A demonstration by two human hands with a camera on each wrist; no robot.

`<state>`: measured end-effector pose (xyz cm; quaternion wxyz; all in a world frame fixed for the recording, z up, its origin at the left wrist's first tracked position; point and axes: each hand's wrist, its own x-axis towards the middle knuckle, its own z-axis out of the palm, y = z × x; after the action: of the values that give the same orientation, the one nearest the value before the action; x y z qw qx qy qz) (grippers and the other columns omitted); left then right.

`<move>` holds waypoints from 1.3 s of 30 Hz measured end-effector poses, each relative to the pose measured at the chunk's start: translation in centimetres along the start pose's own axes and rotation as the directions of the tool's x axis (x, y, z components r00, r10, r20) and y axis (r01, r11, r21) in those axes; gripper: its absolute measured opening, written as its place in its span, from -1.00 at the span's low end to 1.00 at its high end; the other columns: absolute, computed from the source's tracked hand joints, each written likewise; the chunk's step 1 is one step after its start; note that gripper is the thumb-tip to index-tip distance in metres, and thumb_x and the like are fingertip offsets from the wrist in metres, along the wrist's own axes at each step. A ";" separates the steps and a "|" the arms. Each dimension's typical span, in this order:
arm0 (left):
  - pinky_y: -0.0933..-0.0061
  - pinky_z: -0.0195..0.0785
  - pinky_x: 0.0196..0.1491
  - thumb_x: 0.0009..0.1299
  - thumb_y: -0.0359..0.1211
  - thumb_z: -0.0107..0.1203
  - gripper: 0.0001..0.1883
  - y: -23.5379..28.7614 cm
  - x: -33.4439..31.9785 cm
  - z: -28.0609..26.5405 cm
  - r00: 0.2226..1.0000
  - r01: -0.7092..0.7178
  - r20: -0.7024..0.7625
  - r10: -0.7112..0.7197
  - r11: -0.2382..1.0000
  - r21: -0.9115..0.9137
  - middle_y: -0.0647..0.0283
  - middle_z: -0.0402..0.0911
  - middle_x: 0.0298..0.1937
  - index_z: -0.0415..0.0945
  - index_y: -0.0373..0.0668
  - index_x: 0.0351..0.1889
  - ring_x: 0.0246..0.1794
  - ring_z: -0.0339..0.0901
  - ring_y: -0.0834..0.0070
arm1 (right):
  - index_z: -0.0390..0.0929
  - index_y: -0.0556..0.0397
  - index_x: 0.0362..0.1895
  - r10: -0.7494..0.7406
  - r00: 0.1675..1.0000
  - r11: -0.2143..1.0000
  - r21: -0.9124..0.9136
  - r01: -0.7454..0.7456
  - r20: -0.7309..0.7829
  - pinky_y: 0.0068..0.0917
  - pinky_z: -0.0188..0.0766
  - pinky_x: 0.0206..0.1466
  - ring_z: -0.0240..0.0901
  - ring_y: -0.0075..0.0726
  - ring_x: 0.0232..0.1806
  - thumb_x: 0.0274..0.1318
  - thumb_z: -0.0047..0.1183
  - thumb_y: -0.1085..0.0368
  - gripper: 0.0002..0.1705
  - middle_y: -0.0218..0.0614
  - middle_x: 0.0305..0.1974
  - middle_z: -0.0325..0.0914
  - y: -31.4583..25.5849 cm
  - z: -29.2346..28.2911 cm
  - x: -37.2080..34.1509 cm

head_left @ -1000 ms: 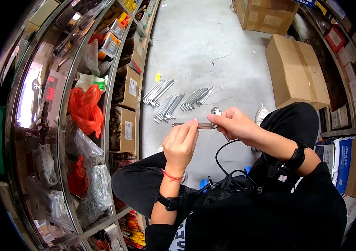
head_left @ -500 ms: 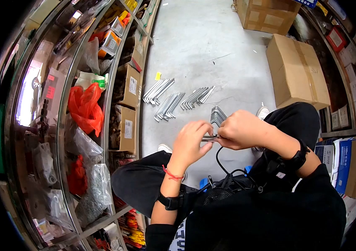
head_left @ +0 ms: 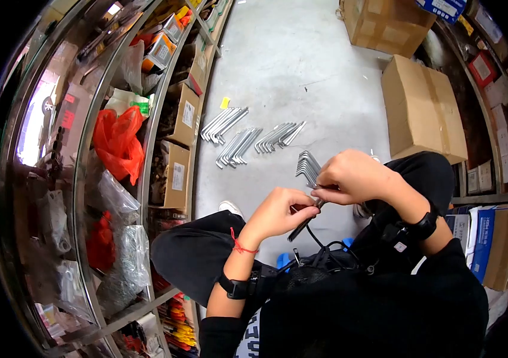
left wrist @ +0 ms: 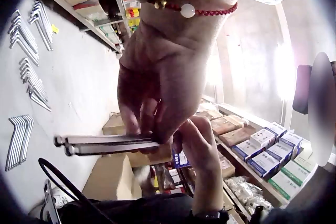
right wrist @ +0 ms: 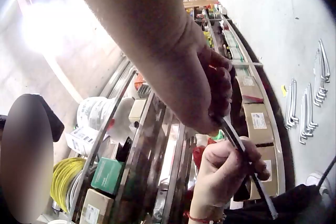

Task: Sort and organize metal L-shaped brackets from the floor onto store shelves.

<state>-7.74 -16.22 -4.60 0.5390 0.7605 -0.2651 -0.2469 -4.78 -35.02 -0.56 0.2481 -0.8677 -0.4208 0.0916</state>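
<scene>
Between both hands are a couple of long metal hex keys with ball ends (left wrist: 110,145), slanting down toward the lap in the head view. My left hand (head_left: 278,215) pinches them between thumb and fingers. At their upper end, my right hand (head_left: 358,176) grips them with curled fingers, which hide that end. In the right wrist view the bar of the keys (right wrist: 257,190) runs from the right hand past the left fingers. Just beyond the hands, a row of L-shaped hex keys (head_left: 308,167) lies on the floor.
Farther left on the floor (head_left: 296,71) lie three more groups of hex keys (head_left: 239,147), with a yellow tag (head_left: 225,102) behind. Shelving with cartons (head_left: 176,176) and a red bag (head_left: 118,143) lines the left. A big cardboard box (head_left: 424,107) stands right; a black cable (head_left: 316,238) loops below the hands.
Both hands have come closer together and lower, toward the body. The held hex keys have turned from level to slanting downward. The nearest row on the floor now shows more fully.
</scene>
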 end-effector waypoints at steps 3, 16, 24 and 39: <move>0.66 0.01 -0.68 0.12 -0.39 0.06 -0.83 -0.1 -0.3 -0.1 0.997 0.064 -0.041 -0.071 0.988 -0.143 0.34 0.33 -0.79 0.48 -0.34 -0.57 -0.75 0.13 0.77 | 0.34 0.10 -0.75 0.052 0.990 0.999 0.006 -0.052 -0.131 -0.35 0.11 -0.65 0.24 -0.10 -0.71 -0.16 0.01 0.14 -0.66 -0.20 -0.76 0.27 -0.4 -0.3 0.4; 0.75 0.24 -0.53 0.21 -0.33 -0.01 -0.79 1.8 -2.6 -4.1 0.675 -0.357 -0.733 -0.088 0.830 -0.428 0.34 0.50 -0.58 0.51 -0.32 -0.43 -0.60 0.37 0.73 | 0.40 0.21 -0.25 0.153 0.965 0.557 0.788 -0.262 0.212 -0.68 0.28 -0.36 0.29 -0.65 -0.45 0.08 -0.18 0.21 -0.69 -0.42 -0.46 0.43 -5.0 2.3 2.9; 0.70 0.33 -0.42 0.23 -0.28 -0.04 -0.74 1.5 -5.0 -6.3 0.559 -0.430 -0.822 -0.113 0.808 -0.403 0.25 0.53 -0.48 0.48 -0.33 -0.35 -0.48 0.46 0.64 | 0.44 0.21 -0.36 0.216 0.964 0.567 0.784 -0.255 0.157 -0.71 0.25 -0.42 0.27 -0.67 -0.53 0.05 -0.13 0.21 -0.72 -0.41 -0.53 0.44 -6.2 3.2 6.3; 0.75 0.30 -0.48 0.20 -0.25 0.01 -0.74 2.1 -6.2 -6.9 0.515 -0.460 -0.824 -0.234 0.736 -0.496 0.27 0.54 -0.47 0.50 -0.28 -0.35 -0.54 0.43 0.71 | 0.46 0.25 -0.34 0.200 0.955 0.357 0.891 -0.279 0.219 -0.67 0.26 -0.41 0.28 -0.62 -0.55 0.12 -0.28 0.15 -0.60 -0.36 -0.56 0.44 -6.4 3.5 7.1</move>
<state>-8.05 -7.86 0.00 0.8457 0.5133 0.0857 0.1183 -5.93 -24.92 0.06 0.6512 -0.6361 -0.1788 0.3734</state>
